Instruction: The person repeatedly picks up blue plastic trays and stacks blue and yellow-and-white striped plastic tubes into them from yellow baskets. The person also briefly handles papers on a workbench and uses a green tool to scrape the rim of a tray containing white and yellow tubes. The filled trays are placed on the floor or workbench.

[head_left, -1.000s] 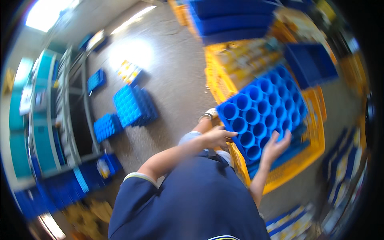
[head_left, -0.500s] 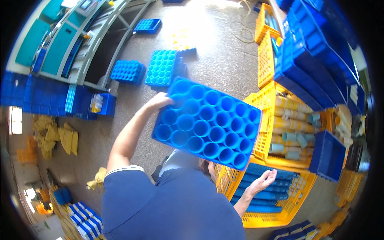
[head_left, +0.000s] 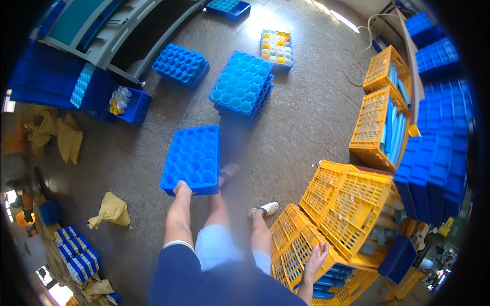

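My left hand (head_left: 182,187) grips the near edge of a blue crate (head_left: 206,189) and carries it above the floor by my left leg. Upright blue tubes (head_left: 191,158), their round open ends facing up, fill this crate in rows. My right hand (head_left: 317,257) is low on the right, fingers loosely bent and apart, with nothing visible in it. Just beside that hand is a yellow slatted crate (head_left: 296,245) with long blue tubes (head_left: 332,281) lying in it.
Ahead on the floor stand a stack of blue crates (head_left: 245,113), another tube-filled crate (head_left: 178,71) and one with white and yellow tubes (head_left: 277,48). Yellow crates (head_left: 370,122) and stacked blue bins (head_left: 429,176) line the right. A tan sack (head_left: 113,210) lies left.
The tube-filled crate has swung left and down from in front of me, still in my left hand. My view has turned right. My right hand stays near the yellow crate.
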